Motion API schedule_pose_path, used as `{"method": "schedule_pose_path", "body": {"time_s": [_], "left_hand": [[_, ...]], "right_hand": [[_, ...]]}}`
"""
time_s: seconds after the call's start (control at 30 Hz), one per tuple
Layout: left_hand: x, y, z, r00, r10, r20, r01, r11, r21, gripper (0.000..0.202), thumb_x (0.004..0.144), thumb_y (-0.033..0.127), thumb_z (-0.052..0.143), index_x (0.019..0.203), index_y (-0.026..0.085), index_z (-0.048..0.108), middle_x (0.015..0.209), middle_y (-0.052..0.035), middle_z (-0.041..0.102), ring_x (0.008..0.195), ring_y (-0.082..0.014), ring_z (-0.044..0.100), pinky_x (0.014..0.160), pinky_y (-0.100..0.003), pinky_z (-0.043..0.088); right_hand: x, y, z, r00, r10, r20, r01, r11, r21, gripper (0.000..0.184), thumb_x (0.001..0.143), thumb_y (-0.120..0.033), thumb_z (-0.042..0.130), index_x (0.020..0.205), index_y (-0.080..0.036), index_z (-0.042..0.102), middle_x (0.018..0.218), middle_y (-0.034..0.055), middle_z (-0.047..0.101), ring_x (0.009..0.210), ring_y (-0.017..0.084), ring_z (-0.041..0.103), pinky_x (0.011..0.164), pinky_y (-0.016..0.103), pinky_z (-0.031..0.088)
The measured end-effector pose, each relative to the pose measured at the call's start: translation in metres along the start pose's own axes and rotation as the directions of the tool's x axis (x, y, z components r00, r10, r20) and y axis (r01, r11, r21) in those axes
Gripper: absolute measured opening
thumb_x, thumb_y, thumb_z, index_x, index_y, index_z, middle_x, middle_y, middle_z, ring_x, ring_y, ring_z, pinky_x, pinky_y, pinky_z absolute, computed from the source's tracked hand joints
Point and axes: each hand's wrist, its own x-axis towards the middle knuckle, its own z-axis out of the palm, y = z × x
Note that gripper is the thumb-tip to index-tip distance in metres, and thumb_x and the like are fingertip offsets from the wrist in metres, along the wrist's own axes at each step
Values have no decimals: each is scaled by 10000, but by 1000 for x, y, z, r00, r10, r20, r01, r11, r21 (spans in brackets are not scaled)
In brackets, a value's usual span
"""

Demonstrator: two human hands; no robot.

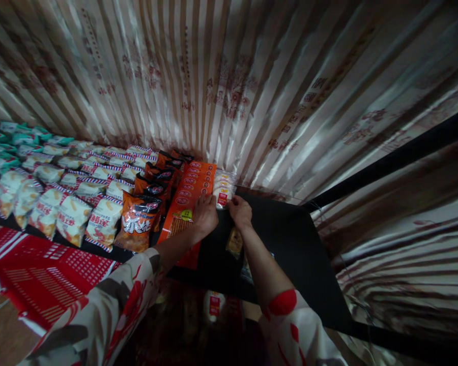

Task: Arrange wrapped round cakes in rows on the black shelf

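Observation:
A small white snack packet with a red label (pixel 222 197) is at the front of a short row of matching packets on the black shelf. My right hand (pixel 241 212) pinches its right edge with thumb and finger. On the other side, my left hand (pixel 206 214) has its fingers closed at the packet's left edge, partly hidden. Close beside that hand lie orange snack packs (pixel 183 198) in an overlapping row. Under my right forearm sit a yellowish packet (pixel 234 241) and a clear wrapped packet (pixel 247 269), both partly covered.
Left along the black shelf (pixel 290 244) stand orange-black chip bags (pixel 137 221), white chip bags (pixel 103 218) and teal bags (pixel 2 160). A red basket (pixel 53 274) is below left. More packets (pixel 213 305) show below. A striped curtain (pixel 229 76) hangs behind; a dark bar (pixel 389 157) crosses right.

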Motion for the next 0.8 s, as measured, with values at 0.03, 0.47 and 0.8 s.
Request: {"method": "schedule_pose_path", "body": {"time_s": [0.03,0.47,0.8], "left_hand": [[-1,0,0,1000,1,0,-1,1000,2,457,781,98,402,1236,107,444,1295,-123,489,1319,-261,245,1030,-424,299],[-4,-1,-3,999,37,-9,-37,997,72,460,822,115,380,1281,109,399,1383,-142,392,1341,-262,215,1061,-444,262],[-10,7,-3,966,237,107,-241,970,30,411,802,45,361,1183,81,511,1310,-148,472,1293,-232,326,1059,-366,320]], "right_hand": [[0,-1,0,1000,4,4,-4,1000,-7,342,817,-346,508,1119,-227,617,1018,56,682,930,192,624,798,277,464],[-1,-2,2,1000,-5,-5,5,999,-37,346,820,-351,506,1125,-226,614,1017,64,676,936,191,620,799,270,458],[-1,-2,4,1000,-2,-12,1,999,-50,314,824,-346,505,1068,-201,637,1000,85,667,912,181,620,782,262,458]]}}
